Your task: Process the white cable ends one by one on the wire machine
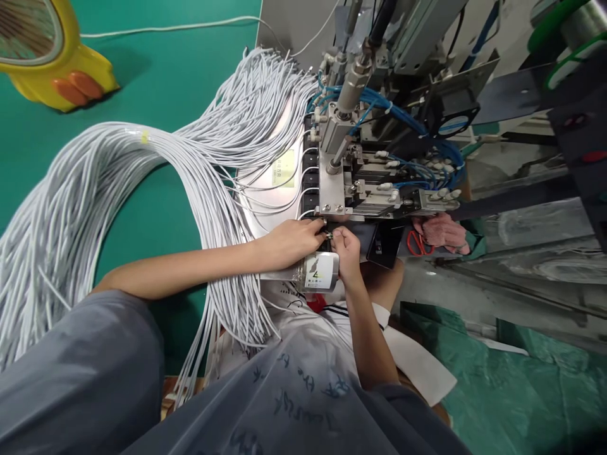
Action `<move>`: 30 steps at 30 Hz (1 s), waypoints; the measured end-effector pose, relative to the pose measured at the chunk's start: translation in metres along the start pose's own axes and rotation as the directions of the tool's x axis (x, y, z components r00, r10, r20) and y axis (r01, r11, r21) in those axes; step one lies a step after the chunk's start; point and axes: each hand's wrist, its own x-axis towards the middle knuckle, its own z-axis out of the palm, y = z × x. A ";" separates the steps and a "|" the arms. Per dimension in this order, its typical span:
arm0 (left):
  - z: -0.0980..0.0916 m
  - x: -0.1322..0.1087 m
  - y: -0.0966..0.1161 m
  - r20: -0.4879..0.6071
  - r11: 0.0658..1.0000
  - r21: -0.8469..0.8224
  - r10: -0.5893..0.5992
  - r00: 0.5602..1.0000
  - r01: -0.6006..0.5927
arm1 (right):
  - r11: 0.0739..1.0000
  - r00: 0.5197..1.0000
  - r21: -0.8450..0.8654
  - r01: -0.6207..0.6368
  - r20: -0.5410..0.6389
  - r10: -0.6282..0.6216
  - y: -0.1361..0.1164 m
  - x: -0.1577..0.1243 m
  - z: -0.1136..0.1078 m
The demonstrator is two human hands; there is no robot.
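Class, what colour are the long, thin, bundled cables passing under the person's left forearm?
The bundled cables are pale grey-white, seen best in the head view.

Cables (211,208) L of grip: smooth plastic, semi-matt. Plate (331,189) just abv: shiny metal. Cloth (443,232) to R: rough, fuzzy.

One left hand (291,243) and one right hand (348,253) near the centre, two altogether. From seven to eleven o'clock, white cables (183,158), too many to count; one green table (165,76). Ten o'clock: one yellow duck-shaped object (85,69). Two: one black fan (450,112). Three: one pink cloth (444,232).
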 end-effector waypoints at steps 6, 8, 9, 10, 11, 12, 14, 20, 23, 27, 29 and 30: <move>-0.020 -0.008 0.007 0.084 0.988 0.091 -0.136 0.987 0.128 | 0.997 0.999 -0.069 0.020 -0.035 -0.022 0.000 0.002 0.002; -0.020 -0.010 0.007 0.085 0.987 0.077 -0.147 0.986 0.140 | 0.991 0.995 -0.130 0.040 -0.090 -0.052 -0.003 0.001 0.000; -0.019 -0.011 0.007 0.082 0.987 0.064 -0.151 0.985 0.146 | 0.985 0.986 -0.163 0.054 -0.147 -0.078 -0.005 -0.002 -0.002; -0.018 -0.011 0.007 0.075 0.987 0.052 -0.158 0.985 0.154 | 0.978 0.970 -0.195 0.071 -0.217 -0.113 -0.009 -0.008 -0.003; -0.016 -0.012 0.006 0.064 0.985 0.043 -0.167 0.984 0.165 | 0.970 0.944 -0.225 0.088 -0.291 -0.153 -0.014 -0.016 -0.005; -0.014 -0.012 0.004 0.051 0.983 0.041 -0.182 0.982 0.180 | 0.961 0.914 -0.255 0.106 -0.356 -0.195 -0.019 -0.026 -0.005; -0.010 -0.011 0.001 0.016 0.970 0.053 -0.237 0.971 0.235 | 0.941 0.882 -0.310 0.133 -0.396 -0.255 -0.032 -0.052 0.000; -0.005 -0.008 -0.011 -0.034 0.936 0.057 -0.347 0.937 0.348 | 0.928 0.926 -0.350 0.130 0.378 0.013 -0.036 -0.108 0.058; -0.006 -0.007 -0.014 -0.036 0.936 0.028 -0.349 0.936 0.350 | 0.954 0.885 -0.283 0.096 0.463 0.048 -0.016 -0.111 0.086; -0.010 -0.008 -0.012 -0.072 0.951 -0.003 -0.309 0.949 0.309 | 0.989 0.931 -0.056 -0.139 0.333 0.150 0.003 -0.106 0.101; -0.013 -0.009 -0.008 -0.103 0.966 -0.024 -0.257 0.961 0.256 | 0.977 0.908 0.015 -0.214 0.371 0.193 0.004 -0.105 0.102; -0.014 -0.011 -0.005 -0.122 0.974 -0.040 -0.226 0.967 0.222 | 0.975 0.898 0.026 -0.222 0.395 0.194 0.003 -0.105 0.102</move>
